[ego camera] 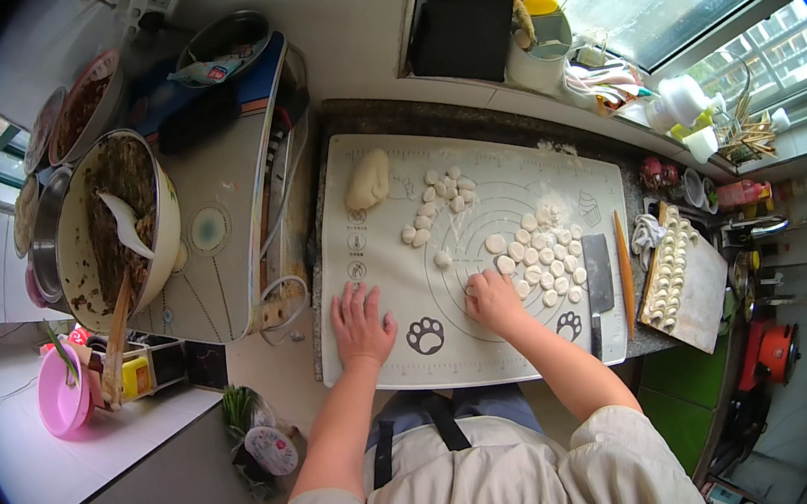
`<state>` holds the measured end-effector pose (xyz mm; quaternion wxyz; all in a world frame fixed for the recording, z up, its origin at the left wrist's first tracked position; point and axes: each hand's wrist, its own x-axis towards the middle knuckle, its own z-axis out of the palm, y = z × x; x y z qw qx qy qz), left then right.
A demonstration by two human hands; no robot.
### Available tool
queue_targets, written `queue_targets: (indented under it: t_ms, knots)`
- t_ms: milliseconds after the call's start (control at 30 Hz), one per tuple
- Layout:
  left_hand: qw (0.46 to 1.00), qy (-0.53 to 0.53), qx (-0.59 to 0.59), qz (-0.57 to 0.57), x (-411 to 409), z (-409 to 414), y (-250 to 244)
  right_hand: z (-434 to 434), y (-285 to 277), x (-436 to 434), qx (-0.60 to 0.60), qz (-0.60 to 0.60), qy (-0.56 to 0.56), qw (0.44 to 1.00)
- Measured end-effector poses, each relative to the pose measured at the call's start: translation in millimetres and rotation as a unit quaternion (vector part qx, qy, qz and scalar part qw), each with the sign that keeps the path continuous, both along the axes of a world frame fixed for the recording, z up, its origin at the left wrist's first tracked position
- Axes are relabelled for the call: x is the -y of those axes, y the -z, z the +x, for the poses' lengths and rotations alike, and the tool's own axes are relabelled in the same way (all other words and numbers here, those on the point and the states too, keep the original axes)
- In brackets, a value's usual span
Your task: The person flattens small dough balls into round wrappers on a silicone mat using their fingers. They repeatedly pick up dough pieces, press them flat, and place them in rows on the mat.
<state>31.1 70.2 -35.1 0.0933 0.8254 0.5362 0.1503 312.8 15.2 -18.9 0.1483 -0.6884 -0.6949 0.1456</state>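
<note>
My left hand (363, 325) lies palm down on the pale printed pastry mat (401, 358), its fingers spread and nothing in it. My right hand (494, 301) has its fingers curled down onto the mat, just left of many flattened dough discs (546, 256); what lies under the fingers is hidden. One small dough piece (442, 258) sits between the hands, farther back. Behind it are several uncut-looking dough pieces (425, 209) and a large dough lump (367, 179). A cleaver (597, 273) and a wooden rolling pin (626, 274) lie along the mat's right side.
At right, a board (702, 283) bears rows of shaped dumplings (667, 272). At left, a large bowl of filling (170, 228) with a white spoon (126, 224) stands on a patterned surface. A pink bowl (62, 392) is lower left. A knife block (456, 34) stands on the windowsill.
</note>
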Motion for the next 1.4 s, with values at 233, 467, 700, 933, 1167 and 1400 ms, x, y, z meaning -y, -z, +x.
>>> queue_targets:
  t_ms: [233,467,700,933,1167,1400]
  knots:
    - [1.0,-0.002,0.0,-0.009,-1,-2,0,2,10,11,-0.048,-0.006,0.016,0.999]
    - [1.0,-0.001,-0.003,-0.002,0,-2,3,10,9,25,-0.092,-0.059,0.011,0.994]
    - [1.0,0.001,-0.008,-0.007,0,-1,2,8,-3,29,-0.07,-0.116,0.018,0.991]
    - [1.0,0.002,-0.007,-0.006,0,-2,2,4,-16,29,-0.08,-0.123,0.01,0.989]
    - [1.0,0.002,-0.012,-0.007,2,-2,3,1,-16,-6,0.012,0.075,0.041,0.996]
    - [1.0,0.006,-0.013,-0.011,-1,-2,4,-3,25,-13,0.036,0.062,0.089,0.993]
